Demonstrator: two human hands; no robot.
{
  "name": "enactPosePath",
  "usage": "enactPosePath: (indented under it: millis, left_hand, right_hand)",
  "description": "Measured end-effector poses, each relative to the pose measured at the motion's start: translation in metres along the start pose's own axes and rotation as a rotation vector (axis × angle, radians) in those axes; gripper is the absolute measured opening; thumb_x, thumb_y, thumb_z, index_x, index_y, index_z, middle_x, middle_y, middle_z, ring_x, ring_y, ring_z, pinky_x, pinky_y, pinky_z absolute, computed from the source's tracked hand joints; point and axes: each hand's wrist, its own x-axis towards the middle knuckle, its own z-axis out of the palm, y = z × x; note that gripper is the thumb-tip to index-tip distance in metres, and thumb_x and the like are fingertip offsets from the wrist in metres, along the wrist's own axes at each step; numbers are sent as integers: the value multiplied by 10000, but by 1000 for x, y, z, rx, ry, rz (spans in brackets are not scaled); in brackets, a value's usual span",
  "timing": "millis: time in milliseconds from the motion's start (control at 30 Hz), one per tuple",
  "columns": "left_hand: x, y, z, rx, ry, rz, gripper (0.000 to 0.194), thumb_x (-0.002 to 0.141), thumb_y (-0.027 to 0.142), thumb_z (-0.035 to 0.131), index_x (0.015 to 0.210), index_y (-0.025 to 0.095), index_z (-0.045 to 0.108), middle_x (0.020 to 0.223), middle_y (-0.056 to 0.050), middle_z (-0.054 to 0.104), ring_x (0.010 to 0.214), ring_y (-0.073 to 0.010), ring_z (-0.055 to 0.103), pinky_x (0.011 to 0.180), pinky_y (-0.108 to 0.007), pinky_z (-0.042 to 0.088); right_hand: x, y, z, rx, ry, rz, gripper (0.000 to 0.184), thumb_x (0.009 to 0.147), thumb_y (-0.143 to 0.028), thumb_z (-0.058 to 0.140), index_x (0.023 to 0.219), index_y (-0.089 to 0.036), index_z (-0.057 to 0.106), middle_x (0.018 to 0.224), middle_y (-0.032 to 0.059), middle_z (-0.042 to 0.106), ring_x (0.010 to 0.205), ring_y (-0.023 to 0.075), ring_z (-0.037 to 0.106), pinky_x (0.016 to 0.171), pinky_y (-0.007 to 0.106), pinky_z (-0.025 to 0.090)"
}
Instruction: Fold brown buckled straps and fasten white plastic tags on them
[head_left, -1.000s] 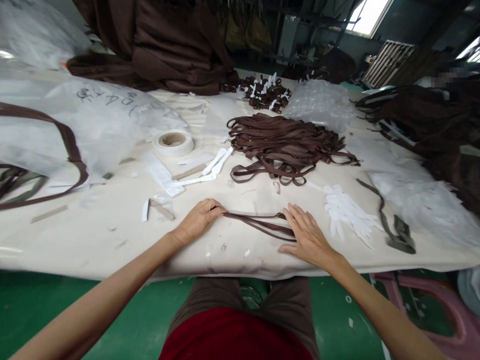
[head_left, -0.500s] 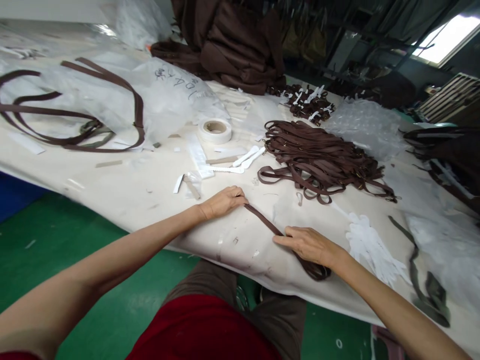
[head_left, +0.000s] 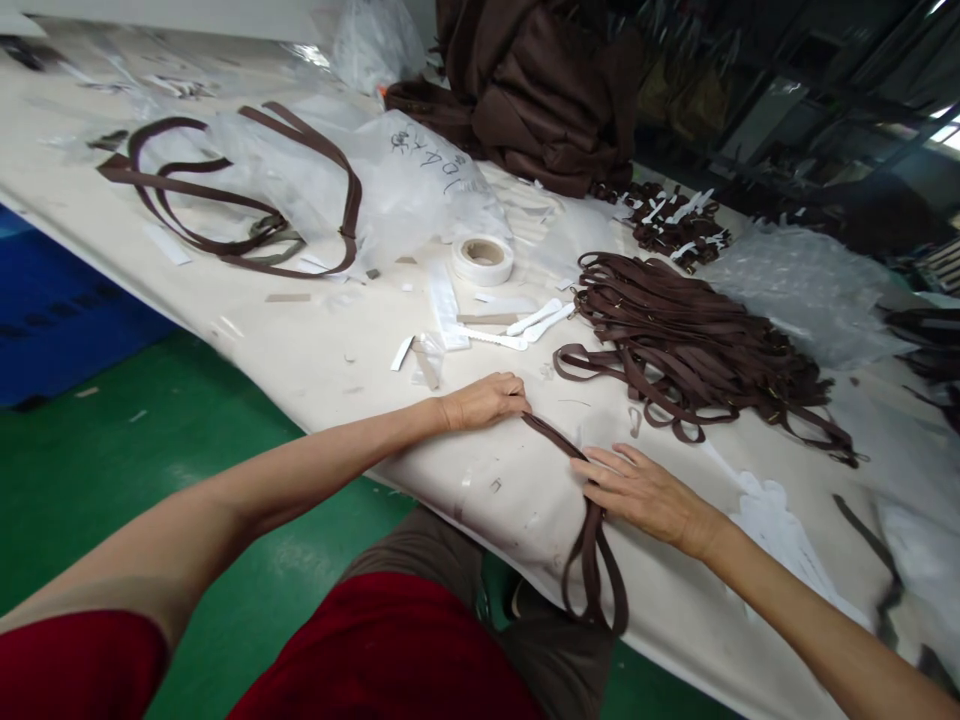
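Note:
My left hand (head_left: pixel 487 400) is closed in a pinch on the end of a folded brown strap (head_left: pixel 553 436), close above the table. From there the strap runs down and right beneath my right hand (head_left: pixel 641 497). That hand lies over the strap with its fingers stretched out and apart, touching it. Beyond the fingers, the strap's loose loops hang down over the table's front edge. Part of the strap is hidden under my right hand. To the right lies a large pile of brown straps (head_left: pixel 697 340), some with small metal fittings.
On the pale table (head_left: pixel 330 370) are a white tape roll (head_left: pixel 483 260), white plastic strips (head_left: pixel 540 318), and white gloves (head_left: pixel 787 550). Loose brown straps (head_left: pixel 345 210) lie on plastic bags at left. Brown fabric (head_left: pixel 540 100) is heaped behind, near bubble wrap (head_left: pixel 810 290).
My right hand's fingers have spread apart, and the strap's loops have dropped over the table edge. My left hand keeps its pinch. The view has turned left.

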Motion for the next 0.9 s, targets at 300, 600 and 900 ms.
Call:
enactPosePath:
  millis: [300,600,900]
  left_hand:
    - [-1,-7,2,167,-86,48,356,1005,294,371,1046,205,713,920,-80,592,871,-220,512,857,-339,408]
    - [1,-8,1,183,-92,39,381,1016,335,355,1060,192,705,936,-75,580,882,-213,508,860,-324,412]
    - [1,-7,-1,201,-110,52,383,1017,330,354,1091,171,695,943,-88,580,896,-218,517,876,-334,431]
  right_hand:
    - [11,-18,15,213,40,254,385,962,-285,570,1330,-173,550,1336,144,617,1382,264,454,1140,503,387]
    - [-12,-41,6,261,177,361,520,965,-90,387,1474,-186,432,1492,150,485,1428,226,394,1122,452,437]
    - [-12,-40,20,172,181,181,378,994,-93,374,1305,-166,577,1439,161,545,1405,236,426,1072,459,461]
